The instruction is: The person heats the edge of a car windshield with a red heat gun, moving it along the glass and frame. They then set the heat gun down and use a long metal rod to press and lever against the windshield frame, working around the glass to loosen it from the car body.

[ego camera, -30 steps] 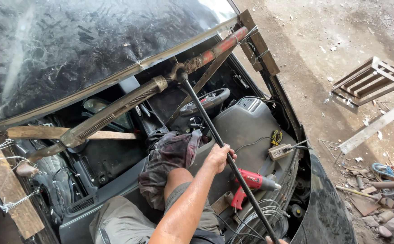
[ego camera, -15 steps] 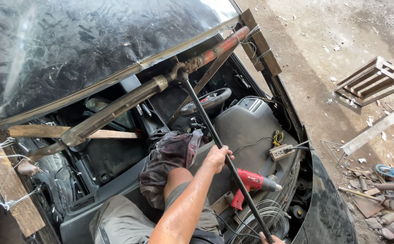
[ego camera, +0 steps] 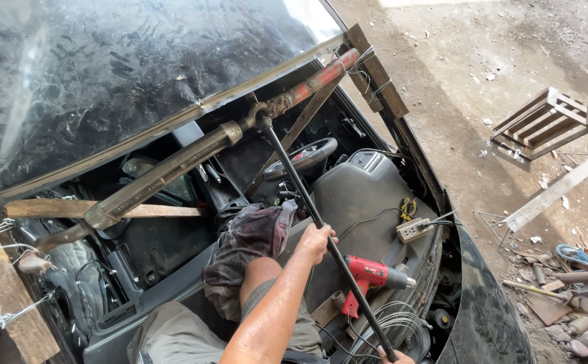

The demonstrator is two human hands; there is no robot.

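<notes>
Black lever rod [ego camera: 307, 202], left hand [ego camera: 315, 241] gripping, right hand [ego camera: 396, 357] at its end

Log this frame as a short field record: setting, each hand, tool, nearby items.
Setting: stripped car cabin, seen from above
Left hand: gripping the long black bar mid-length
Right hand: at the bar's lower end, mostly out of frame
Bar top: joined to rusty screw jack under the windshield
Nearby: red power tool, power strip, wire coil

A long, thin black rod [ego camera: 328, 237] is held slanted, its upper end joined to the rusty screw jack [ego camera: 240, 131] braced under the windshield frame's lower edge.
</notes>
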